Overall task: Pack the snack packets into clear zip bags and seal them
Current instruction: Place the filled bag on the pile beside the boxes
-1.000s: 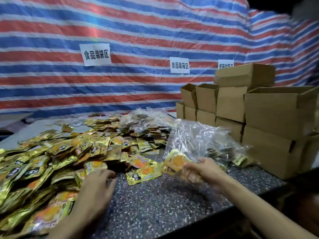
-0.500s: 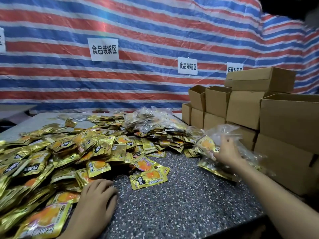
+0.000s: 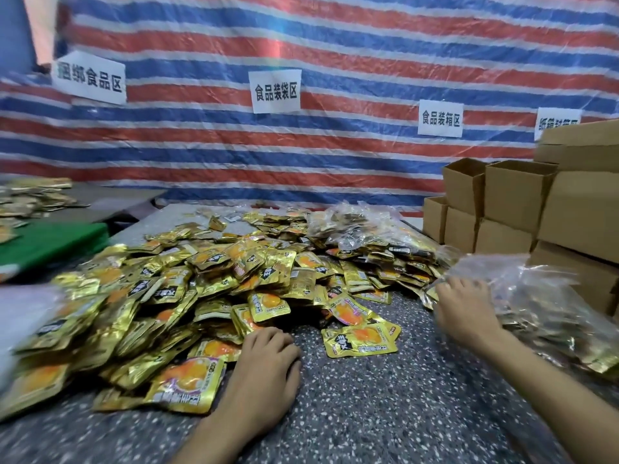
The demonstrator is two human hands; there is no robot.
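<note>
The snack packets (image 3: 201, 279), too many to be counted, are heaped on the desk (image 3: 368, 413) from 9 to 12 o'clock. Light, slippery foil is expected; a sealed edge is best pinched. One filled zip bag (image 3: 552, 306), soft and crinkly, lies at 3 o'clock under the right hand (image 3: 465, 313); whether film is pinched cannot be told. The left hand (image 3: 264, 363) is laid down, fingers relaxed, holding nothing.

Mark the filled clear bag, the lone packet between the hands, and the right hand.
filled clear bag (image 3: 542, 296): head view, crinkled upper side.
lone packet (image 3: 361, 339): head view, middle of its front.
right hand (image 3: 465, 313): head view, back of hand.
</note>
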